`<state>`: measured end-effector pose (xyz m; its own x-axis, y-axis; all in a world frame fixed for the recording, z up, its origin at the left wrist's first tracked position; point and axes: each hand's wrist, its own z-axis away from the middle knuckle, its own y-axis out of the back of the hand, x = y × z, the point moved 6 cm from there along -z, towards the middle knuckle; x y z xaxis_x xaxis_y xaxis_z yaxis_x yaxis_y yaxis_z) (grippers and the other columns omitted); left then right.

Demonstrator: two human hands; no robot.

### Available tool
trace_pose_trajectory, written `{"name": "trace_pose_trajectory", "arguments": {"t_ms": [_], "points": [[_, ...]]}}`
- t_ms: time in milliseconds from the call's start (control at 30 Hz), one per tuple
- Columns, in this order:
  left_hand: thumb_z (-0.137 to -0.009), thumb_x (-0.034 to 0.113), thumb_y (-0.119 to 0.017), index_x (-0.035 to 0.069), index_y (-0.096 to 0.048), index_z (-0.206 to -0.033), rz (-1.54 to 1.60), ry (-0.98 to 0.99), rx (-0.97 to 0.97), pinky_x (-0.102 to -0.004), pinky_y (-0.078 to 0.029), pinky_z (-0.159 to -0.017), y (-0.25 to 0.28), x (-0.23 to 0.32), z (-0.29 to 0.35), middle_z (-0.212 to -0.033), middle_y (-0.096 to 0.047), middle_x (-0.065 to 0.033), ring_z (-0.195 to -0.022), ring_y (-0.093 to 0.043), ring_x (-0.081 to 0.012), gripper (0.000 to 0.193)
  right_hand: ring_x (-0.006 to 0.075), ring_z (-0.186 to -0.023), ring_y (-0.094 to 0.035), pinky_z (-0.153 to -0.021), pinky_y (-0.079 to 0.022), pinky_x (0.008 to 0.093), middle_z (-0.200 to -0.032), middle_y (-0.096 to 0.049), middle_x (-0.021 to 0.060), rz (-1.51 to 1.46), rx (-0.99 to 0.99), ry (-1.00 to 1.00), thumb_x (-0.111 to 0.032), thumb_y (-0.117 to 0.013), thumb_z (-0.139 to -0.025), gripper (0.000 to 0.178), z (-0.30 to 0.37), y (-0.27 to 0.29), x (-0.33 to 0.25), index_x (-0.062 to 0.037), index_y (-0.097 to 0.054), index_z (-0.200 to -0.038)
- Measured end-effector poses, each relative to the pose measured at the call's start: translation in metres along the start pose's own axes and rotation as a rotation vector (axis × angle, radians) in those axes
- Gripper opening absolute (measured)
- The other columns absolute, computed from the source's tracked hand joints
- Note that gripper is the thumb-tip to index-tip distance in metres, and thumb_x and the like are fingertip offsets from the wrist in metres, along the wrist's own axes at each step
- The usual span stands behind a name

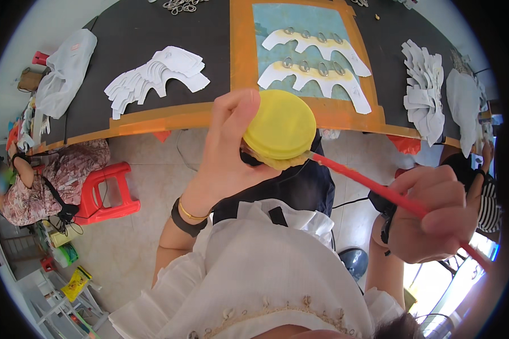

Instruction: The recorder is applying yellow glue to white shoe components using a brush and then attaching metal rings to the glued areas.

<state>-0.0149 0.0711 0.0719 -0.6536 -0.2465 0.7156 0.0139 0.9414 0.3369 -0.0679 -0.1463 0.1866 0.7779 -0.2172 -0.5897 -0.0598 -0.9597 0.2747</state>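
Left hand [229, 152] grips the round yellow plastic lid [281, 124] up centre, while the right hand [432, 212] clenches a long red brush handle [373, 185] slanting up-left, tip just under that lid.

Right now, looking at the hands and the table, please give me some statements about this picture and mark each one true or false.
1. The left hand holds a round yellow lid. True.
2. The right hand holds a blue pen. False: it holds a red stick that reaches under the lid.
3. White cut pieces with metal rings lie on an orange-framed board. True.
4. The red stool stands on the table. False: it stands on the floor, at the person's left.
5. A stack of white pieces lies on the dark table. True.
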Motion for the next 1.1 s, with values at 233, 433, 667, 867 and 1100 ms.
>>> {"name": "trace_pose_trajectory", "arguments": {"t_ms": [233,433,667,867,1100], "points": [[-0.058,0.008,-0.085,0.001,-0.019,-0.143,-0.022,0.102,-0.026,-0.0385,-0.045,-0.092,-0.005,0.001,-0.005,-0.132,-0.041,-0.0163,-0.113,-0.051,-0.0285,0.109,0.0148,-0.057,-0.038,-0.048,-0.037,0.0281,-0.065,-0.041,0.0033,-0.177,0.292,0.017,-0.032,-0.044,-0.097,0.027,0.003,0.062,-0.006,-0.0134,-0.046,-0.078],[-0.063,0.005,-0.084,0.004,-0.025,-0.132,0.045,0.103,0.023,-0.0361,-0.048,-0.09,-0.006,-0.024,0.009,-0.126,-0.043,-0.0172,-0.111,-0.055,-0.0272,0.091,0.0135,-0.059,-0.034,-0.05,-0.028,0.0274,-0.064,-0.036,0.0024,0.859,0.924,0.034,-0.031,-0.047,-0.097,0.031,0.004,0.078,-0.01,-0.012,-0.045,-0.073],[-0.058,0.006,-0.086,0.006,-0.036,-0.137,-0.177,0.115,-0.044,-0.034,-0.049,-0.089,-0.004,-0.006,0.0,-0.122,-0.05,-0.0128,-0.111,-0.057,-0.0261,0.093,0.0125,-0.058,-0.028,-0.049,-0.03,0.0272,-0.067,-0.037,0.0013,-0.149,0.184,-0.039,-0.036,-0.039,-0.101,0.031,0.01,0.036,0.003,-0.014,-0.045,-0.079],[-0.055,0.008,-0.087,0.01,-0.039,-0.139,-0.058,0.22,-0.038,-0.0325,-0.048,-0.091,-0.007,-0.008,0.004,-0.128,-0.051,-0.013,-0.116,-0.053,-0.0268,0.097,0.0122,-0.052,-0.029,-0.042,-0.034,0.0246,-0.063,-0.037,0.0006,-0.002,0.094,-0.032,-0.042,-0.034,-0.101,0.037,0.002,0.018,-0.002,-0.0144,-0.042,-0.078],[-0.053,0.009,-0.092,0.008,-0.036,-0.128,-0.023,0.078,-0.012,-0.0389,-0.045,-0.098,-0.012,-0.003,0.002,-0.134,-0.04,-0.015,-0.123,-0.047,-0.0266,0.094,0.0118,-0.055,-0.029,-0.048,-0.029,0.0254,-0.063,-0.037,-0.0005,-0.076,0.177,-0.027,-0.04,-0.037,-0.101,0.035,0.006,0.032,-0.003,-0.015,-0.045,-0.078]]}}
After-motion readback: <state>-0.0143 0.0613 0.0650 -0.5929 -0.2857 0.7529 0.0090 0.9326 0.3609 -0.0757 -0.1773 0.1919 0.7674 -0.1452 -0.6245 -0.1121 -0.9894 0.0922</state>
